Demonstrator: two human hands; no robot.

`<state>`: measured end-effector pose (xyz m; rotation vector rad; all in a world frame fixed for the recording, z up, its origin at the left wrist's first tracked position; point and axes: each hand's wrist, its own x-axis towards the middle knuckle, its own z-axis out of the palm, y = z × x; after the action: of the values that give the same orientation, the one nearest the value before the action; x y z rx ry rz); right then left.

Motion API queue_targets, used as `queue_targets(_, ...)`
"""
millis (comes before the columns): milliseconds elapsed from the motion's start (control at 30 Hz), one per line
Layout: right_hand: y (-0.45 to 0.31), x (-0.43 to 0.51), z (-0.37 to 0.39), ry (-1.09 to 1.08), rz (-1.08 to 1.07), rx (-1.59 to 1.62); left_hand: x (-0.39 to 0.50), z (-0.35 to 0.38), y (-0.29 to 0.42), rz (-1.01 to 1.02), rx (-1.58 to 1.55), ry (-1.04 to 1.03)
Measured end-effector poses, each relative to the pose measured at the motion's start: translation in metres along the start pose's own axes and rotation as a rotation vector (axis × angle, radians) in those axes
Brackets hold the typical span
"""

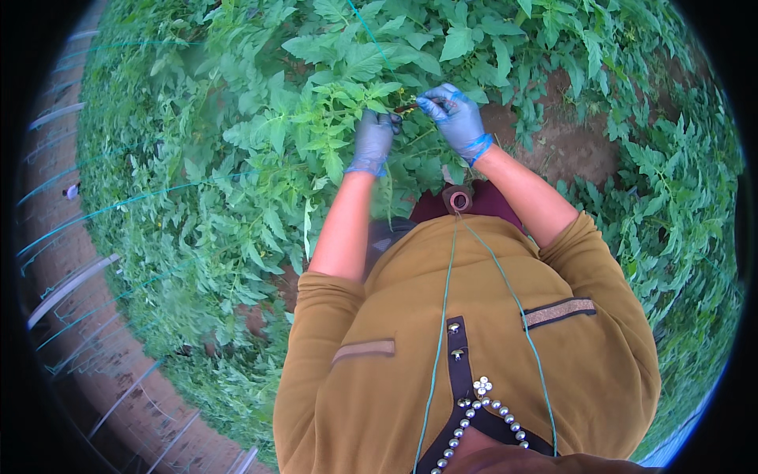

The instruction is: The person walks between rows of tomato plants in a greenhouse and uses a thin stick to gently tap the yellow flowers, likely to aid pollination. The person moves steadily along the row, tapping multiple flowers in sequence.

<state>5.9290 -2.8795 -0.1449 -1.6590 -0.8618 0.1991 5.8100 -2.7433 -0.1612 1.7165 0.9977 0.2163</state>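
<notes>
My left hand (pixel 374 137), in a thin translucent blue glove, is among the leafy shoots of a tomato plant (pixel 331 127), its fingers curled near a stem. My right hand (pixel 453 115), gloved alike, pinches one end of a thin dark brown strip (pixel 406 108) that runs between the hands; whether the left fingers grip it too, I cannot tell. Small yellow flowers (pixel 402 92) show just above the strip. A green twine (pixel 372 35) comes down to the foliage above my hands. A ring-shaped roll (pixel 459 201) hangs at my waist from a cord around my neck.
Dense tomato plants (pixel 195 142) surround me on both sides. Bare soil (pixel 571 148) shows right of my right hand. Green strings (pixel 136 198) stretch over the plants on the left, towards a soil path (pixel 106 249) with pale metal bars (pixel 71 287).
</notes>
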Motion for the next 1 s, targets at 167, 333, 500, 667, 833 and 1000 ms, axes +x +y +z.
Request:
queue_targets(167,-0.001,0.003,0.004,0.004,0.028,-0.060,-0.002,0.000,0.001,-0.014,-0.038,0.009)
queue_targets(333,0.001,0.009,0.009,0.013,0.005,0.033,-0.002,0.000,-0.002,-0.007,-0.080,-0.008)
queue_targets(500,0.002,0.006,0.007,-0.037,0.035,-0.038,0.000,-0.003,-0.003,-0.001,-0.084,-0.028)
queue_targets(667,0.006,0.003,-0.013,0.154,0.100,0.187,-0.002,-0.003,0.002,-0.026,-0.010,0.004)
queue_targets(833,0.012,0.005,-0.019,0.158,0.092,0.046,0.002,0.000,-0.003,0.016,-0.065,-0.030)
queue_targets(1000,0.015,0.000,-0.018,0.187,0.087,-0.050,0.009,0.002,-0.013,0.062,0.122,-0.028)
